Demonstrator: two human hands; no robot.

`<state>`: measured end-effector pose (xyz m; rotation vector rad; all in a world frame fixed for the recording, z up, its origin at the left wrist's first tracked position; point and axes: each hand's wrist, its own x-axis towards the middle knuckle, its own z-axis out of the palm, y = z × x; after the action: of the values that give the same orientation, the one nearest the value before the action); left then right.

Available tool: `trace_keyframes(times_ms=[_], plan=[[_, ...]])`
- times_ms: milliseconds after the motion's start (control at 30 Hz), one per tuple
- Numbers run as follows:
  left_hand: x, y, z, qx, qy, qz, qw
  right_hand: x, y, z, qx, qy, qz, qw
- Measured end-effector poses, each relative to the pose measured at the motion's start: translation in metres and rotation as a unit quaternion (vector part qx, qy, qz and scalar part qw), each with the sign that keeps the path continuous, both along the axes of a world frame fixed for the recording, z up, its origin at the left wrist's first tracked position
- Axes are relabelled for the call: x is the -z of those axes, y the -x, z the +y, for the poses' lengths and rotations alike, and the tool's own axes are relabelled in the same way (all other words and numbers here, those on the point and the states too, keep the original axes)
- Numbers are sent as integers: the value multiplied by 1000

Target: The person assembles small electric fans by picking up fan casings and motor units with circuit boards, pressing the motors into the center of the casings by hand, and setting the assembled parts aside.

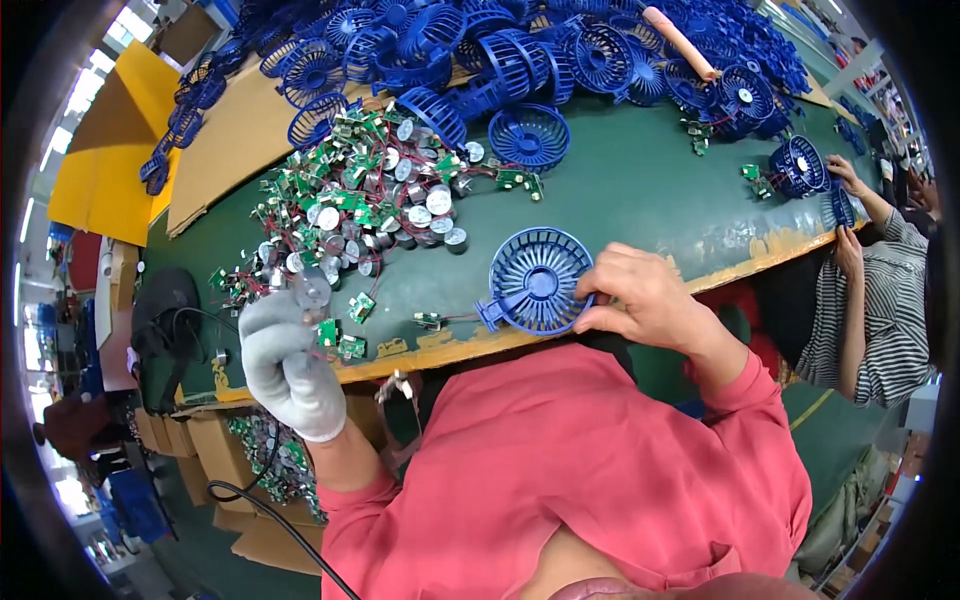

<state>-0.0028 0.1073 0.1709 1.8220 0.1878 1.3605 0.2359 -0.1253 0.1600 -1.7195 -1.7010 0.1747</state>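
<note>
My left hand (290,370), in a pale grey-white glove, is raised at the table's front edge. Its fingers are closed on a small round motor (312,290), blurred, with a silvery face. Small green circuit boards (350,346) show just beside the glove; whether they are wired to this motor I cannot tell. My bare right hand (640,297) pinches the right rim of a round blue fan housing (541,283). The housing's slatted bowl faces up, with its stub pointing lower left. Next to that stub lies another small circuit board (430,320) with a thin wire.
A heap of wired motors and circuit boards (350,190) covers the table's left middle. Behind it many blue housings (440,50) are piled up. One housing (530,137) sits apart. At right, a co-worker in a striped top (880,310) handles blue parts. A black cable (285,515) runs lower left.
</note>
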Motion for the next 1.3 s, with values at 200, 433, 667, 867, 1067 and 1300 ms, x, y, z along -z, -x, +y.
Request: trace_keyframes(times_ms=[200,433,667,867,1067,1300], plan=[[2,-8,-16,106,49,59,991,-4,-2,-3,33,50,40,997],[5,-32,-37,332,-25,70,940,-23,31,23,-17,-51,89,995],[-1,-40,-53,339,-115,153,921,-11,48,34,-52,-47,199,977],[5,-29,-67,375,296,175,861,-25,40,30,-19,-19,182,983],[-1,-40,-71,86,-40,377,921,-24,31,32,54,6,-169,984],[12,-46,-78,41,-143,418,896,-23,21,34,11,94,-235,967]])
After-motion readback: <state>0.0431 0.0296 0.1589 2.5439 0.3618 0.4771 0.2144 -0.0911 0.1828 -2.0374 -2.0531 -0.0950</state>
